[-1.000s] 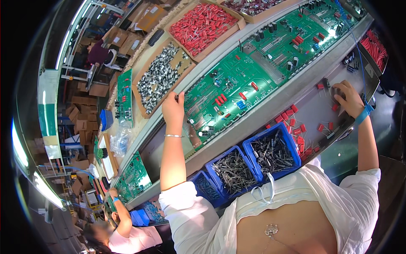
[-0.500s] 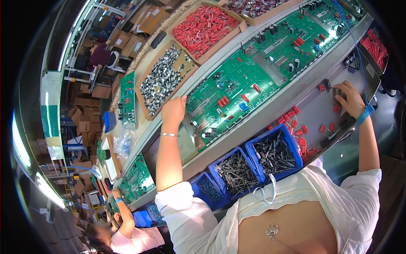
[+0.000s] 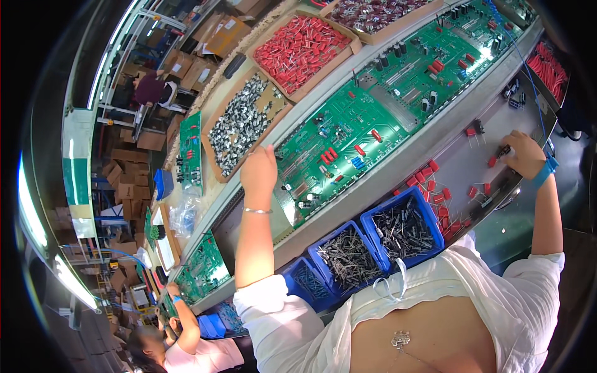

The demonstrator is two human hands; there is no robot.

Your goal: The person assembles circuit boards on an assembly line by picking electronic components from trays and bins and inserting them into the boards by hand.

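Right hand is pinched on a small dark part on the grey tray, among loose red capacitors. Left hand rests at the green board's edge; grip unclear. Parts look light, with thin bendable legs: hold by the body.

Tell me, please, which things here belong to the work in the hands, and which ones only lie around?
In use:
- left hand at the edge of the green circuit board
- right hand picking among loose red components on the grey tray

Lying about:
- blue bins of metal parts
- cardboard box of red capacitors
- box of black-and-silver capacitors
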